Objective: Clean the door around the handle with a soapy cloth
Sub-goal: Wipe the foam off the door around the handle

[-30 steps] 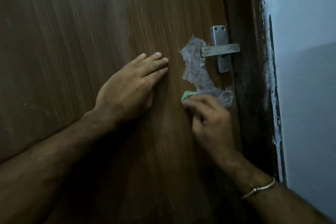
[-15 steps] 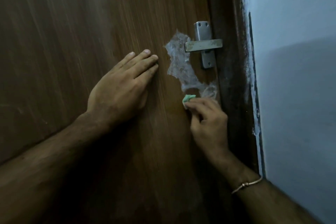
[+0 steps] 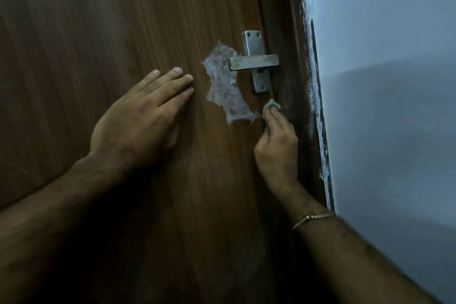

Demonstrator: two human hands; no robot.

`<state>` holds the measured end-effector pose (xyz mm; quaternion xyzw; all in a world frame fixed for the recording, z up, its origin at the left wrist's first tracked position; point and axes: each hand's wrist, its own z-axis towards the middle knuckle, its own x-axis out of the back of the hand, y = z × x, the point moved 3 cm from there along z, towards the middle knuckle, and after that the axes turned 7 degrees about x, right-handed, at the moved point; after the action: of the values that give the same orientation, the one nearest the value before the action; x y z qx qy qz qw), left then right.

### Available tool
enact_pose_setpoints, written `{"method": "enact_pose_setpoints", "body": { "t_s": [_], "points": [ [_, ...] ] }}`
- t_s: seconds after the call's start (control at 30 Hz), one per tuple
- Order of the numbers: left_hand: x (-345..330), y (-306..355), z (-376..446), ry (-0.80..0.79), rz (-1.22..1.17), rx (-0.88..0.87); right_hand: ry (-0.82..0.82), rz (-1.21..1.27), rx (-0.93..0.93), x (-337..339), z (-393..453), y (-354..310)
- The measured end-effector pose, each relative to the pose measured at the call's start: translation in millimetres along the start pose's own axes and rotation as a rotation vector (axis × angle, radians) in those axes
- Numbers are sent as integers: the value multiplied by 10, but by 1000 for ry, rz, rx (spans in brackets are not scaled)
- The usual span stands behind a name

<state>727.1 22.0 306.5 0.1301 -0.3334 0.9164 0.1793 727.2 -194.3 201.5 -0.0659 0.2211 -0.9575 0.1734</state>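
Observation:
A brown wooden door [image 3: 123,32] fills most of the view. Its metal lever handle [image 3: 254,61] sits on a narrow plate near the right edge. A patch of white soap foam [image 3: 223,86] spreads on the wood left of and below the handle. My right hand [image 3: 277,140] pinches a small green cloth [image 3: 271,105] against the door just under the plate, at the foam's lower right end. My left hand [image 3: 143,118] lies flat on the door to the left of the foam, fingers together.
A dark door frame [image 3: 293,81] runs down the right of the door. Beyond it stands a pale blue wall [image 3: 382,106] with rough white paint along the frame's edge. A thin metal bracelet [image 3: 312,218] circles my right wrist.
My right hand has slid the green cloth to the right and up, from below the foam patch to just under the handle plate. The left hand stays pressed in place.

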Motion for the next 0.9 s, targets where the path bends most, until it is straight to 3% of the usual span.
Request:
{"method": "enact_pose_setpoints", "body": {
  "t_s": [0.1, 0.3, 0.5, 0.6, 0.73, 0.83, 0.9],
  "points": [
    [-9, -16, -11, -10, 9, 1, -48, -31, -1, 57, -189, 97],
    [-2, 15, -8, -2, 6, 7, 74, 70, -45, 48, 130, -14],
    [-10, -2, -8, -16, 20, -5, 36, 80, 216, -5, -83, -293],
    [-3, 6, -20, -24, 12, -5, 87, 86, 76, 44, 92, -200],
    [12, 9, -16, -42, 37, -4, 8, 48, 308, 2, -27, -394],
    [21, 21, -16, -37, 35, 2, 81, 74, 193, 41, 144, -347],
    [16, 25, -20, -39, 33, 2, 51, 62, 241, 6, 109, -457]
  ]
}}
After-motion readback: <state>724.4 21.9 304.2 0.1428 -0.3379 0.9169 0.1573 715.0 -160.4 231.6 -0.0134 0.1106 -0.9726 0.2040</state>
